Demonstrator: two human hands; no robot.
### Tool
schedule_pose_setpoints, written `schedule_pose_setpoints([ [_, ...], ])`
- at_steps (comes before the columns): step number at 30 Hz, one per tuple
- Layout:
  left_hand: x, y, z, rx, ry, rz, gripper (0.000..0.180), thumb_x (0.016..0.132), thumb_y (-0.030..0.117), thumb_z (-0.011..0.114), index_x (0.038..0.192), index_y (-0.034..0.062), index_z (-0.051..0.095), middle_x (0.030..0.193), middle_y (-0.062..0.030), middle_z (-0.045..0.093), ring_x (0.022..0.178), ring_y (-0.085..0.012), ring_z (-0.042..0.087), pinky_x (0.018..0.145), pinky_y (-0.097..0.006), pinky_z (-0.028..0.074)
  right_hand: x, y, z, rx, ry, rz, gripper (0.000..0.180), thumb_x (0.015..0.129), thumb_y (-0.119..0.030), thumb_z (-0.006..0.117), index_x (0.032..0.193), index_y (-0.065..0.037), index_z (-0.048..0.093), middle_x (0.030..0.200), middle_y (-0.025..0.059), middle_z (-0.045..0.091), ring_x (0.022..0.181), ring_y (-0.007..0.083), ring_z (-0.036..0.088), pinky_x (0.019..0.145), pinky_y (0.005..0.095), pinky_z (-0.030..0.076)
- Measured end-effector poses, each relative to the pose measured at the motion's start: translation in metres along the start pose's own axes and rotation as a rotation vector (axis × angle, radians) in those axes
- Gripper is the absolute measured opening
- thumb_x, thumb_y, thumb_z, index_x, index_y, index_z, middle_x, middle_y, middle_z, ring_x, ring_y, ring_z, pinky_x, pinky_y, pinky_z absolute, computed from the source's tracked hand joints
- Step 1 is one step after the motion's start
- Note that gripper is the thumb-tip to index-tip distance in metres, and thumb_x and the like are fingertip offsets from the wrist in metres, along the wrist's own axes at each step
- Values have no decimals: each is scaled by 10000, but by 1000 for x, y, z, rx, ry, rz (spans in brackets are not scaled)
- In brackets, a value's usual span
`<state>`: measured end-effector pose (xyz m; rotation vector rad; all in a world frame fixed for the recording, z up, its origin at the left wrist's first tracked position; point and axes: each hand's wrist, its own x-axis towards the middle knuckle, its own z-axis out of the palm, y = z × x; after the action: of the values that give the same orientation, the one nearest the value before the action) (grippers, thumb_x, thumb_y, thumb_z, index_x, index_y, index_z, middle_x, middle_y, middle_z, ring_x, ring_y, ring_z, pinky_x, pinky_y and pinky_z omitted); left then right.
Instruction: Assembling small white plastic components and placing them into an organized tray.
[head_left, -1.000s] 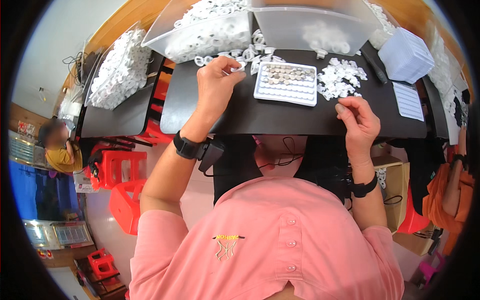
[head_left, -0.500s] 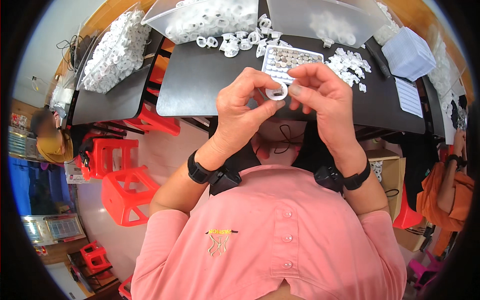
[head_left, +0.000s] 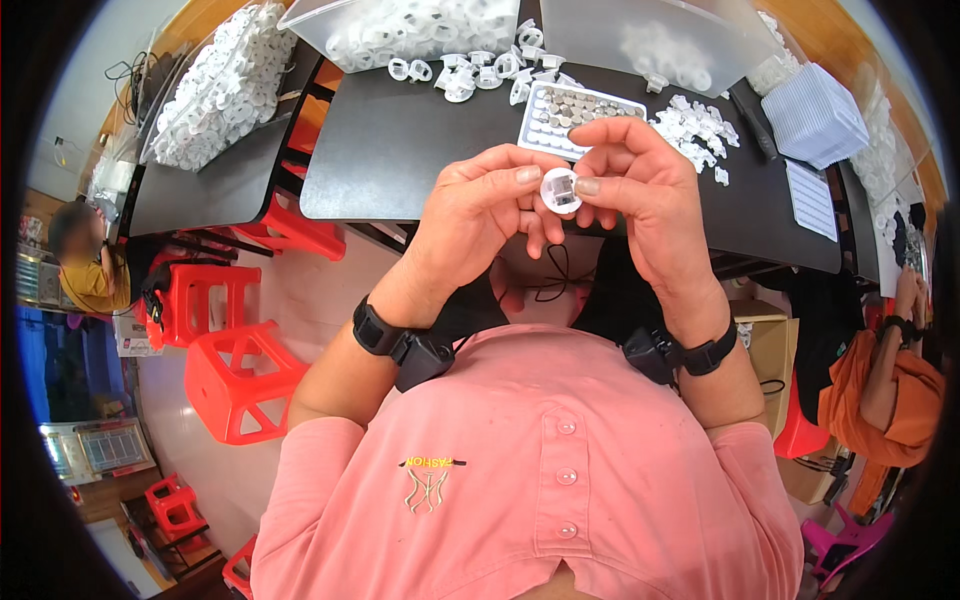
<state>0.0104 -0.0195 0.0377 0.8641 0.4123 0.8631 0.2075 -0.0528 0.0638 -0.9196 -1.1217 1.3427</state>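
From my distant post, I see the white round piece [head_left: 561,190] between my hands, above the table's near edge. My right hand [head_left: 645,195] has its thumb and fingers closed on its right rim. My left hand [head_left: 475,205] is half curled beside it; whether it grips, I cannot tell. Beyond is the white tray [head_left: 528,137] with metal discs [head_left: 570,108], upon the black table [head_left: 370,150].

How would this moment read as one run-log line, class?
white round part: held between left hand and right hand | beyond: white tray with silvery discs | right of tray: small white pieces
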Motion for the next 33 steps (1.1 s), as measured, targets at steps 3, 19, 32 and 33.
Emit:
schedule_pose_setpoints([
  [3,3,-7,-7,-76,-5,-34,285,980,142,597,1170,-70,607,941,-206,686,749,-244,693,583,-299,554,2,0,-1,-6,-17,4,294,837,1,671,1129,-10,633,806,21,641,621,76,555,552,200,389],
  [19,3,-20,-6,-51,61,150,258,913,31,691,1156,-35,633,1034,-138,695,843,-199,673,635,-290,540,-8,11,6,83,51,6,259,877,5,665,1136,0,656,793,26,666,624,65,572,548,187,406],
  [32,-1,-23,0,182,65,209,286,864,30,739,1130,-40,661,1002,-128,686,777,-187,672,635,-282,553,-16,16,5,164,69,63,192,899,-22,638,1086,20,649,765,54,688,567,74,580,482,192,410],
  [33,-1,-23,-1,178,59,209,286,864,30,739,1130,-40,661,1002,-128,686,777,-187,672,635,-282,553,-17,17,5,178,64,90,168,907,-30,638,1068,19,644,765,59,691,561,75,582,473,193,410],
])
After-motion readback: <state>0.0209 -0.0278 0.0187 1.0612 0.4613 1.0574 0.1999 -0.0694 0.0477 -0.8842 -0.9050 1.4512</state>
